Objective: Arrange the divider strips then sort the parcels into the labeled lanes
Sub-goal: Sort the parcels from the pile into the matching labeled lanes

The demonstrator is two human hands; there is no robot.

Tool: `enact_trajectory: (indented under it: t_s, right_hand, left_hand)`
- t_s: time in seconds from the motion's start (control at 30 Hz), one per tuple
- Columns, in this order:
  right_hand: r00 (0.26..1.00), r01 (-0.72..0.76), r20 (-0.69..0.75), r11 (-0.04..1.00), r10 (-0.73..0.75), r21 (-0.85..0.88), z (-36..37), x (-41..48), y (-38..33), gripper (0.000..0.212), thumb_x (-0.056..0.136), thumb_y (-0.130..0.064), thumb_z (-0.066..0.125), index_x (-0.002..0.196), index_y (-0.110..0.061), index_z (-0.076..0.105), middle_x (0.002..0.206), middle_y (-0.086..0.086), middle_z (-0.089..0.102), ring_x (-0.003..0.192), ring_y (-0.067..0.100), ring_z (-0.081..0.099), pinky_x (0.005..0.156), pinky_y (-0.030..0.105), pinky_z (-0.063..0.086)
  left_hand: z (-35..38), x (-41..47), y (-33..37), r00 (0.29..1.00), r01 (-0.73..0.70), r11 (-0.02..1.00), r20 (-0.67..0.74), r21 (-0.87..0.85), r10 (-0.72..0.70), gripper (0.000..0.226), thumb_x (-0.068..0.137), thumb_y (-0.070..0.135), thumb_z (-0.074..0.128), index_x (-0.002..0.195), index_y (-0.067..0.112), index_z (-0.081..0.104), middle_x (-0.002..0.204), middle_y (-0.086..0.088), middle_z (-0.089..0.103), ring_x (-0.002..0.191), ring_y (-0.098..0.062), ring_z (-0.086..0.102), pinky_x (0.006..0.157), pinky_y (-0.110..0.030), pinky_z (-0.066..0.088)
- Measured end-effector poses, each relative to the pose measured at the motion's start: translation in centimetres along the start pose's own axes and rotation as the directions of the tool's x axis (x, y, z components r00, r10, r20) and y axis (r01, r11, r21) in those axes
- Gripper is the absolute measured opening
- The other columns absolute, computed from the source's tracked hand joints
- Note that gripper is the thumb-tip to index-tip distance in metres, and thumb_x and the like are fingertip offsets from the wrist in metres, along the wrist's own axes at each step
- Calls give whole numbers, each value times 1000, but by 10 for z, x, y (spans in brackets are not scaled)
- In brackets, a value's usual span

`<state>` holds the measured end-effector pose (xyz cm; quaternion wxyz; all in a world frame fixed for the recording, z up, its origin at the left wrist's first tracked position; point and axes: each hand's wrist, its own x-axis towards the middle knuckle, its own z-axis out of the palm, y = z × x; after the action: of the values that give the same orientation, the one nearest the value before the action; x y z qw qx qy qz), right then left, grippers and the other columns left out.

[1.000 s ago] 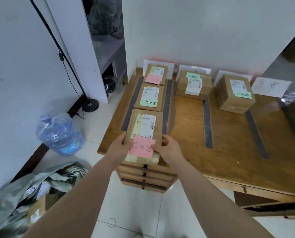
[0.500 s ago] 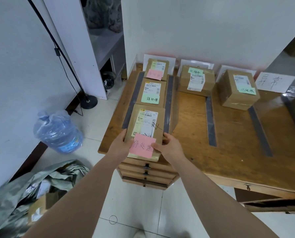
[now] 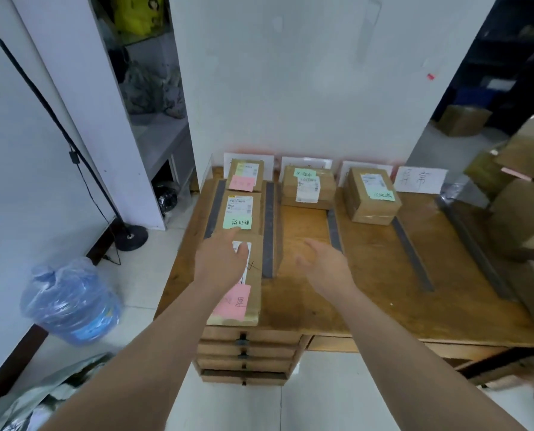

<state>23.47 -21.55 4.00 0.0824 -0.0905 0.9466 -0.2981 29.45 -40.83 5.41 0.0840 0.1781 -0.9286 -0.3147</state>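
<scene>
Both hands have let go of the near parcel (image 3: 255,275) they were gripping: the left hand (image 3: 220,262) now stretches over its top, fingers straight and holding nothing, and the right hand (image 3: 324,264) hangs loose and empty over the bare desk (image 3: 368,306), right of the strip (image 3: 269,228). The leftmost lane holds that parcel at its front end, a green-note parcel (image 3: 241,209) behind it and a back parcel (image 3: 247,177); the next lanes hold a second box (image 3: 307,188) and a third box (image 3: 371,195). The near parcel is flat brown card with a white label and a pink note.
</scene>
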Motion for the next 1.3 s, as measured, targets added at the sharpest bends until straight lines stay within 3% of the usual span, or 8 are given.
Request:
enact_trajectory:
  t_s: [0.17, 0.27, 0.5, 0.73, 0.9, 1.13, 1.23, 1.3]
  right_hand:
    - [988, -12, -152, 996, -2, -92, -70, -18, 29, 50, 96, -39, 53, 142, -18, 46, 141, 1, 53, 128, 20, 50, 105, 36, 41]
    - [966, -44, -257, 994, 15, -105, -116, -32, 61, 44, 95, -36, 54, 133, -16, 55, 129, 3, 62, 116, 22, 58, 96, 35, 45]
    - [901, -169, -419, 980, 110, -106, -220, -66, 169, 49, 94, -39, 55, 138, -17, 52, 131, 3, 61, 118, 20, 57, 102, 38, 44]
    - [856, -313, -456, 946, 243, -84, -315, -102, 295, 50, 95, -39, 52, 140, -18, 49, 136, 2, 58, 120, 20, 55, 94, 32, 46]
    - [843, -376, -444, 923, 303, -84, -364, -127, 378, 40, 96, -34, 49, 133, -20, 55, 123, 0, 63, 115, 21, 57, 83, 29, 42]
    - [791, -462, -454, 887, 411, -1, -409, -133, 459, 41, 96, -36, 51, 134, -19, 54, 129, 8, 61, 117, 27, 55, 92, 32, 39]
    - [778, -445, -480, 895, 406, 36, -428, -113, 478, 38, 95, -35, 53, 124, -12, 61, 125, 8, 64, 115, 27, 57, 93, 33, 41]
    - [771, -436, -477, 896, 422, 89, -442, -91, 489, 40, 94, -33, 55, 130, -16, 58, 131, 5, 61, 118, 25, 56, 96, 33, 42]
  left_hand:
    - [14, 2, 79, 980, -197, 975, 21, 103, 195, 38, 100, 33, 46, 135, 20, 55, 136, -4, 58, 120, -23, 56, 98, -39, 47]
    - [34, -4, 130, 952, -306, 948, 28, 82, 305, 43, 100, 36, 48, 141, 23, 50, 144, 0, 52, 130, -22, 49, 106, -41, 41]
    - [105, -28, 262, 859, -506, 862, 93, 7, 503, 42, 99, 37, 49, 139, 25, 52, 138, 1, 57, 123, -21, 55, 105, -38, 44]
    - [209, -61, 380, 810, -553, 827, 167, -103, 562, 44, 99, 40, 49, 141, 27, 48, 143, 2, 52, 129, -20, 50, 107, -37, 40]
    - [279, -83, 445, 766, -562, 807, 254, -182, 591, 45, 98, 42, 49, 142, 29, 46, 143, 3, 51, 130, -17, 49, 105, -33, 40]
    - [345, -90, 518, 720, -567, 794, 337, -219, 607, 48, 97, 40, 54, 143, 26, 45, 141, 2, 53, 128, -17, 52, 99, -31, 46]
    - [360, -71, 548, 732, -568, 795, 312, -212, 606, 49, 97, 41, 54, 143, 26, 44, 140, 1, 53, 126, -18, 53, 96, -31, 47]
    - [369, -53, 567, 741, -564, 794, 285, -227, 608, 49, 96, 39, 55, 142, 25, 44, 139, 0, 53, 125, -19, 53, 93, -29, 45]
